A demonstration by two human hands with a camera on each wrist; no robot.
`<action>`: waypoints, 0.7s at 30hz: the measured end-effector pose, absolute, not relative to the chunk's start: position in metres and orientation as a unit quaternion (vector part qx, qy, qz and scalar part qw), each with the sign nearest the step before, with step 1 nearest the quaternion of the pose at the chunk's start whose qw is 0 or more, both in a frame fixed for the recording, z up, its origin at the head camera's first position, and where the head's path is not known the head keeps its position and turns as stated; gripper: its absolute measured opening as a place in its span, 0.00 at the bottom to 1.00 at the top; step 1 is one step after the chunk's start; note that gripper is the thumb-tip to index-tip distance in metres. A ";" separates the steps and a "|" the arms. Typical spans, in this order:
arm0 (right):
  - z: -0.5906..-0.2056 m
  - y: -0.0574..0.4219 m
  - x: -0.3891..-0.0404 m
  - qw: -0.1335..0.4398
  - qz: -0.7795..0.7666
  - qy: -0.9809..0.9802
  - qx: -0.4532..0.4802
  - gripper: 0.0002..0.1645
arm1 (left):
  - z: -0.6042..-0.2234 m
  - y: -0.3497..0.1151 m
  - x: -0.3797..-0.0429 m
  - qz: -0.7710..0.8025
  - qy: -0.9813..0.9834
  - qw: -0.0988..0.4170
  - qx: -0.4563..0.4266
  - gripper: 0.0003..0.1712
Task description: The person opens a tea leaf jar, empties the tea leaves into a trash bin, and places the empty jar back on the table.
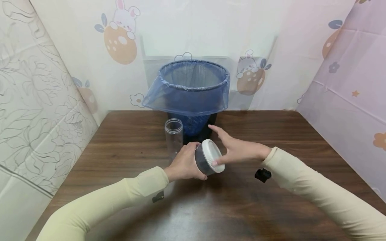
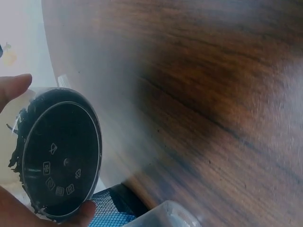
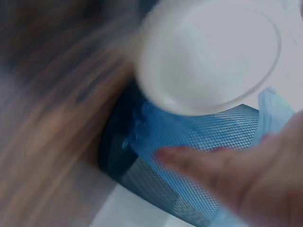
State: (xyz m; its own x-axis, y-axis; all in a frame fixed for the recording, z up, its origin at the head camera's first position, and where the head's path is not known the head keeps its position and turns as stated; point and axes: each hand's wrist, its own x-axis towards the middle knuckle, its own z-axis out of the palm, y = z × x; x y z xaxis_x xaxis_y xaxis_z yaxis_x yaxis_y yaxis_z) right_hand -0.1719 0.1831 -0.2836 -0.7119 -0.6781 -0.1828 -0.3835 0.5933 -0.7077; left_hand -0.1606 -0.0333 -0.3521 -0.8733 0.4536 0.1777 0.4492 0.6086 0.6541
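My left hand (image 1: pixel 184 163) grips a clear plastic jar (image 1: pixel 201 161) with something dark inside, tilted with its ribbed white lid (image 1: pixel 212 152) towards the right. The jar's dark base (image 2: pixel 64 156) with small moulded symbols faces the left wrist camera, between thumb and fingers. My right hand (image 1: pixel 238 147) is at the lid, its fingers stretched out and spread. Its thumb lies at the lid's edge; whether it presses there I cannot tell. The lid's flat white top (image 3: pixel 218 52) fills the upper part of the right wrist view, which is blurred.
An uncapped clear jar (image 1: pixel 174 139) stands upright just behind my left hand. Behind it is a dark mesh waste bin (image 1: pixel 196 125) lined with a blue bag (image 1: pixel 193 97) folded over its rim. Patterned cloth (image 1: pixel 120 83) hangs round the brown wooden table (image 1: pixel 120 144).
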 end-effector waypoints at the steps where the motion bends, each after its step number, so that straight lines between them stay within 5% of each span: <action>1: -0.282 0.182 -0.172 0.249 -0.348 0.862 -0.271 0.62 | -0.353 -0.033 -0.160 0.360 0.899 0.002 0.250 0.60; 8: -0.287 0.175 -0.171 0.376 -0.387 0.827 -0.157 0.53 | -0.357 -0.031 -0.156 0.349 0.904 0.004 0.246 0.59; 13: -0.295 0.174 -0.172 0.343 -0.380 0.839 -0.187 0.50 | -0.360 -0.034 -0.154 0.346 0.905 0.007 0.248 0.59; 21: -0.305 0.174 -0.174 0.230 -0.350 0.823 -0.384 0.52 | -0.363 -0.039 -0.154 0.360 0.898 0.028 0.250 0.59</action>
